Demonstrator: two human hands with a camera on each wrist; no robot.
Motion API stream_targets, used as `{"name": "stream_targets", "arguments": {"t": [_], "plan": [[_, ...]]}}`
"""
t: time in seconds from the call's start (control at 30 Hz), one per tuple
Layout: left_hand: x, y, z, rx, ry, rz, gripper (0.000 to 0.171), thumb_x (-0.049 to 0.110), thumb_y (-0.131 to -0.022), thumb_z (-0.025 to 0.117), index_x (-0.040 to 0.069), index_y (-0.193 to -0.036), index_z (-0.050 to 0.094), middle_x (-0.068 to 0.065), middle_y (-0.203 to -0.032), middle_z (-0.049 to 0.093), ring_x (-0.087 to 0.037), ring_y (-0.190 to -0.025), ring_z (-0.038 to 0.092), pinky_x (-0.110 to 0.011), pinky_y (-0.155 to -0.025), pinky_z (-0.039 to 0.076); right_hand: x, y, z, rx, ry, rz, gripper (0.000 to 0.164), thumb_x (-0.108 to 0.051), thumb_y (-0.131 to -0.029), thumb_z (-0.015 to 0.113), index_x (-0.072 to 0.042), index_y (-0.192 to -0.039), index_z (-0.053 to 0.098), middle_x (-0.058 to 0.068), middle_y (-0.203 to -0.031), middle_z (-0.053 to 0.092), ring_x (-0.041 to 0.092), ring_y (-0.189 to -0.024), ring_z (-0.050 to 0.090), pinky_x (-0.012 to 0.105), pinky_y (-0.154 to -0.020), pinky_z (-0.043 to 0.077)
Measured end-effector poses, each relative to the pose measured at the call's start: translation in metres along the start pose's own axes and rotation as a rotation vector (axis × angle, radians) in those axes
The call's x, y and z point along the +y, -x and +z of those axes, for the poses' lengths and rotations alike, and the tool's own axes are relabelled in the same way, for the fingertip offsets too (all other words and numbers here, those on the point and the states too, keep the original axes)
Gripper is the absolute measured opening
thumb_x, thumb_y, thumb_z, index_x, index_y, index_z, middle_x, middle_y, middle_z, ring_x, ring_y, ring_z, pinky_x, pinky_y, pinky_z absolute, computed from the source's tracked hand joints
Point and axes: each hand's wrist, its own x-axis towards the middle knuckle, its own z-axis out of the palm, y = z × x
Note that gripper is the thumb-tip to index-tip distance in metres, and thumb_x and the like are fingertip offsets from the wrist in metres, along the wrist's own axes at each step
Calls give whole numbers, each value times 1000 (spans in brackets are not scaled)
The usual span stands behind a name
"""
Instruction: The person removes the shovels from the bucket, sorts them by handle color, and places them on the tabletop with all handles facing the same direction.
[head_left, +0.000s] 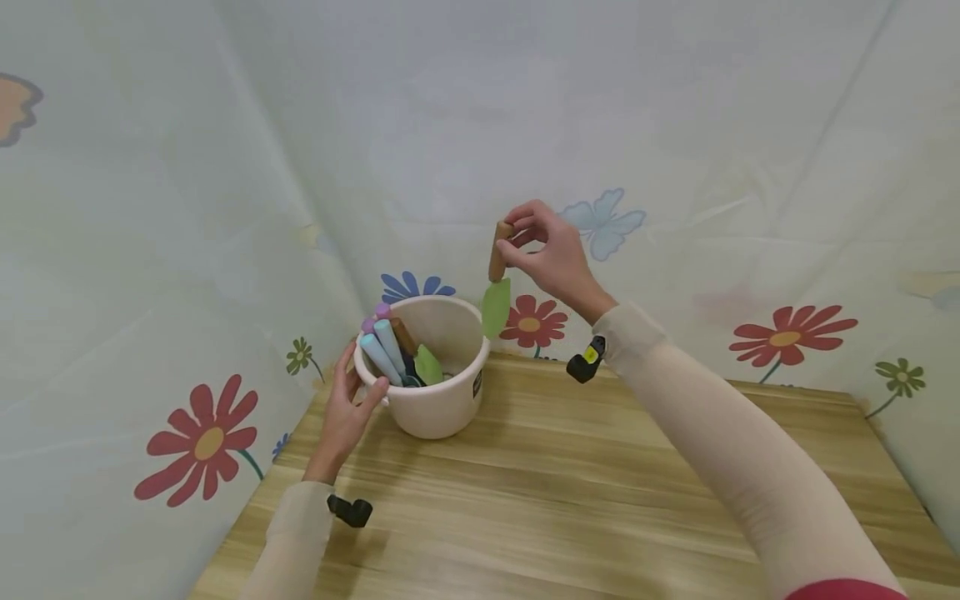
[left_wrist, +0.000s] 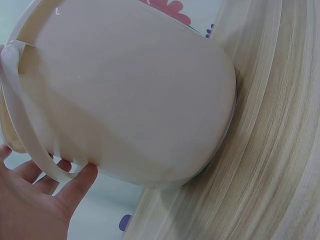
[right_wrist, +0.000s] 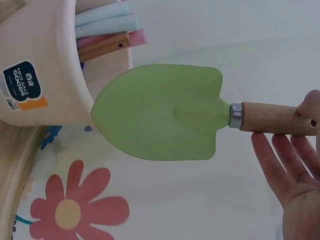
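Note:
My right hand pinches the wooden handle of a garden trowel near its end. The trowel's green blade points down, its tip right at the bucket's rim in the right wrist view. A whitish plastic bucket stands upright on the table. My left hand grips it at the left side of the rim, with the thumb by the bail handle. Inside lean tools with light blue handles, purple ends, and another green blade beside a brown wooden handle. Their lower parts are hidden.
The wood-grain table extends forward and right of the bucket. A pale cloth printed with flowers and butterflies hangs behind and along the sides, close to the bucket. Each wrist bears a small black camera.

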Motion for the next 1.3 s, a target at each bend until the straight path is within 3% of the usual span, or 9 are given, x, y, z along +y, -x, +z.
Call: {"name": "stream_targets", "arguments": {"t": [0.27,0.4,0.67,0.87,1.03,1.3], "plan": [[-2,0,1,-9,-1,-9,85,34,-101,66,33,-166,11,-14,-166,27,-33,-152,27,-63,-115,30,-28,16,-35,64,47,6,28,5,-92,70,9,-118,60,26,-106,66,40,-90,68,25,-81,54],[-1,0,0,-7,0,-3,84,33,-101,66,35,-165,12,-13,-166,27,-33,-152,27,-62,-116,29,-25,25,-52,97,77,15,28,5,-92,70,10,-118,60,26,-105,66,37,-90,67,22,-82,53],[-1,0,-1,-9,-1,-19,86,33,-101,67,36,-165,10,-9,-168,24,-31,-153,26,-62,-117,28,-8,49,-86,170,96,67,27,3,-93,70,9,-118,62,26,-102,67,20,-88,68,18,-79,53],[5,3,-4,-12,-8,-45,88,33,-101,67,30,-166,9,-12,-168,22,-34,-153,24,-64,-116,29,12,69,-110,171,127,140,28,0,-94,70,8,-119,62,24,-107,65,18,-88,70,17,-78,54],[2,3,-4,-2,-25,-34,85,36,-101,66,35,-165,10,-8,-168,22,-32,-153,25,-63,-114,33,51,86,-135,173,216,196,30,-7,-94,73,1,-121,64,18,-108,66,11,-88,68,13,-79,52],[0,3,-3,8,-24,-20,86,36,-100,67,35,-165,11,-7,-169,22,-33,-153,26,-63,-114,32,70,117,-165,141,350,287,33,-21,-96,75,-7,-124,66,14,-106,70,-4,-85,65,9,-71,51]]}}
